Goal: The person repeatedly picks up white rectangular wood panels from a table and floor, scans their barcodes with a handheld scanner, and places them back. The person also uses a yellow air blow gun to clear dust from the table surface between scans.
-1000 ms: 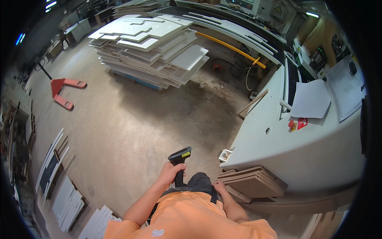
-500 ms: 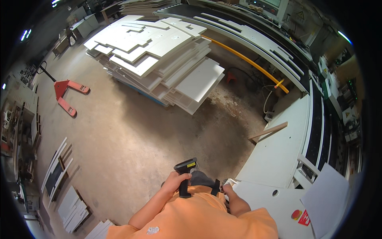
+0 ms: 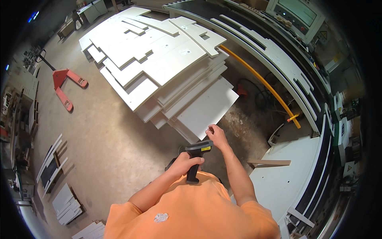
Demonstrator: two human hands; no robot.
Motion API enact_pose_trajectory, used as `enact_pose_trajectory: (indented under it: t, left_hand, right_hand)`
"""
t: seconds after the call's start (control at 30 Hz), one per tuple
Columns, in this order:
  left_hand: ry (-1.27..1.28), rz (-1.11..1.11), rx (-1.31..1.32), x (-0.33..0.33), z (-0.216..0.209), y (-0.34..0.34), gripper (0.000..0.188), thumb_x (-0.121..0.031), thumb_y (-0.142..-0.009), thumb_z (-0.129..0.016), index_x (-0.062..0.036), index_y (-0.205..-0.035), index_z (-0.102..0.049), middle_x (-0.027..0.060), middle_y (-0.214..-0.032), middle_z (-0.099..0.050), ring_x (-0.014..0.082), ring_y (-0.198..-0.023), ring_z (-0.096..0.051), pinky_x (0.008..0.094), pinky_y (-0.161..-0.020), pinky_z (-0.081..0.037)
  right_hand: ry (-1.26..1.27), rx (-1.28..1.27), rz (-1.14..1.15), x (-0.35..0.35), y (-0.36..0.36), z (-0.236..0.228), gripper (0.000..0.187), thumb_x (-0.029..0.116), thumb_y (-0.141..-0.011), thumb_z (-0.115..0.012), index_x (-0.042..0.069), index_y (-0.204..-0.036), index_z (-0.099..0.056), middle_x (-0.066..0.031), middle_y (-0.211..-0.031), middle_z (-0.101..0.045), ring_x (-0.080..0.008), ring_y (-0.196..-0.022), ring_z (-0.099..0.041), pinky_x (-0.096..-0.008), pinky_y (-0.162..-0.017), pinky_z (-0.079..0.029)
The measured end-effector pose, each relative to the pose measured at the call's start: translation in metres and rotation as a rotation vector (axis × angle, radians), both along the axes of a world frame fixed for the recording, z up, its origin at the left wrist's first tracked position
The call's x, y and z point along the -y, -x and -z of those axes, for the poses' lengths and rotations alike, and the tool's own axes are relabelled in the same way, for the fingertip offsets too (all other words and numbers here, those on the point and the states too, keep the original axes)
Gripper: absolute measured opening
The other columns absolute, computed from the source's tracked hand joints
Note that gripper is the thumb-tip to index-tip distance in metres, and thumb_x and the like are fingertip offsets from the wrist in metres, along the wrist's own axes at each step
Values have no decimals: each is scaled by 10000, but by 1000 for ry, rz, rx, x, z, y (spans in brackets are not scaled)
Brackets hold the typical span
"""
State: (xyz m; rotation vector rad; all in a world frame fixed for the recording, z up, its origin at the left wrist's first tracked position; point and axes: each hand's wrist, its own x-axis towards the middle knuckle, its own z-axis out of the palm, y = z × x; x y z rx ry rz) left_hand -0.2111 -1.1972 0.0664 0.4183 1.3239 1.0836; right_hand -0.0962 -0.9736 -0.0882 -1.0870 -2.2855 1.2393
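My left hand (image 3: pixel 185 163) is wrapped round the grip of a black handheld barcode scanner (image 3: pixel 194 159) with a yellow label, held upright before my chest. My right hand (image 3: pixel 217 137) reaches forward to the near corner of a stack of white panels (image 3: pixel 207 105). Its fingers are curled together by the lowest protruding panel's edge; what is in them, if anything, is too small to make out. Across the top of the stack lie flat white boards (image 3: pixel 159 51) of many sizes, some with small labels.
A red pallet jack (image 3: pixel 61 87) stands on the floor at left. Cut white strips (image 3: pixel 65 205) lie at lower left. Along the right runs a machine bed (image 3: pixel 274 51) with white strips, a yellow bar (image 3: pixel 262 81) and a control screen (image 3: pixel 296 12). A wooden strip (image 3: pixel 270 163) juts from a white panel (image 3: pixel 278 187).
I have moved forward, closer to the stack. My right hand has left the white machine side at lower right and come up to the panels. The scanner stays in my left hand.
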Motion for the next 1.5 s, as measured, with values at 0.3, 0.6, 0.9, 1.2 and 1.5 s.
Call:
enact_pose_trajectory:
  t: [0.3,0.6,0.9,1.2,1.5]
  left_hand:
    - [-147,130,-19,-167,-38,92,300,-139,-885,-710,25,-1117,-614,38,-861,-615,128,-767,-624,303,-689,-521]
    - [39,-395,103,-242,-24,97,320,-137,-864,-743,26,-1102,-603,69,-875,-634,152,-747,-651,315,-655,-545]
    - [193,-1105,49,-256,-36,70,254,-194,-849,-722,-21,-1012,-631,51,-816,-669,142,-694,-712,224,-400,-427]
    - [180,-1193,-11,-289,-54,65,303,-183,-855,-733,-18,-1083,-620,52,-859,-666,140,-730,-710,230,-472,-479]
    - [151,-981,-39,-294,-64,49,388,-205,-878,-747,-18,-1172,-578,48,-869,-653,132,-737,-690,247,-520,-500]
  right_hand:
    - [-721,-186,12,-193,121,-149,360,155,-890,-703,-11,-1206,-656,-169,-1228,-619,-386,-1139,-562,-466,-994,-466]
    - [-756,105,-329,-339,308,-138,546,199,-970,-575,-94,-1417,-467,-288,-1369,-515,-431,-1234,-511,-485,-1086,-415]
    - [-706,118,-422,-408,449,-155,460,251,-975,-598,-35,-1335,-595,-281,-1284,-582,-430,-1184,-546,-513,-1032,-452]
    - [-507,183,-474,-350,560,-159,962,552,-823,-781,-126,-1412,-434,-337,-1492,-387,-436,-1412,-377,-492,-1164,-347]
    - [-559,156,-377,-324,442,-165,809,345,-825,-780,-153,-1367,-442,-349,-1464,-374,-451,-1350,-406,-517,-1127,-367]
